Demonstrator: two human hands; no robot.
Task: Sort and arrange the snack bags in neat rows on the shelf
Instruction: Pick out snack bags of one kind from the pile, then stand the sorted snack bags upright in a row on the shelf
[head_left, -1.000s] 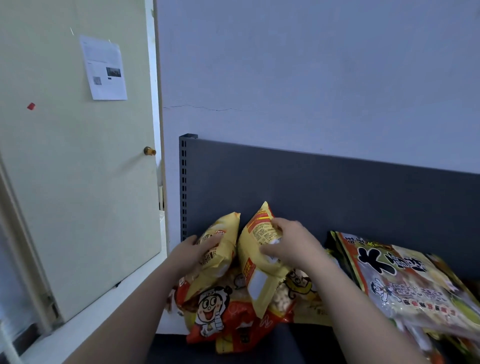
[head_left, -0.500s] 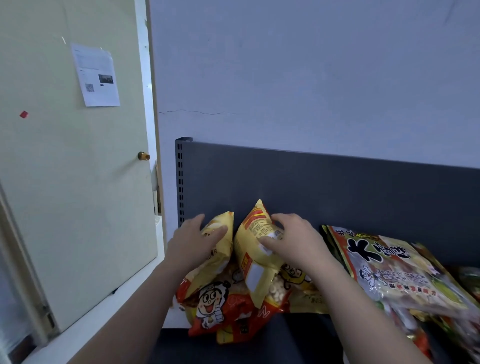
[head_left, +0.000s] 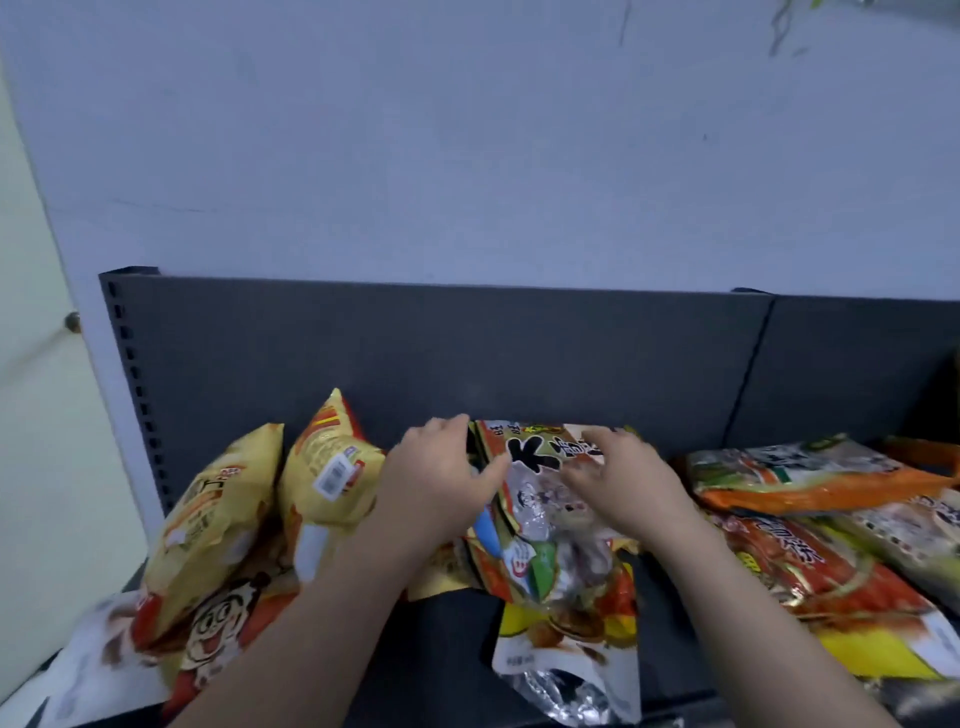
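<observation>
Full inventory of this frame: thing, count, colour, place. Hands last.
yellow snack bags: two, yellow with red print, upright at shelf left against the back panel
cartoon-face bag: one, red and yellow, lying in front of the yellow pair
clear-window bags: a stack, count unclear, green, red and clear, shelf centre
flat bags: several overlapping, orange, red, yellow, shelf right
shelf back panel: one, dark grey, behind all bags
wall: pale blue-grey, above the shelf
door: cream, far left, with knob
hands: left hand and right hand, both on the centre stack's top bag
</observation>
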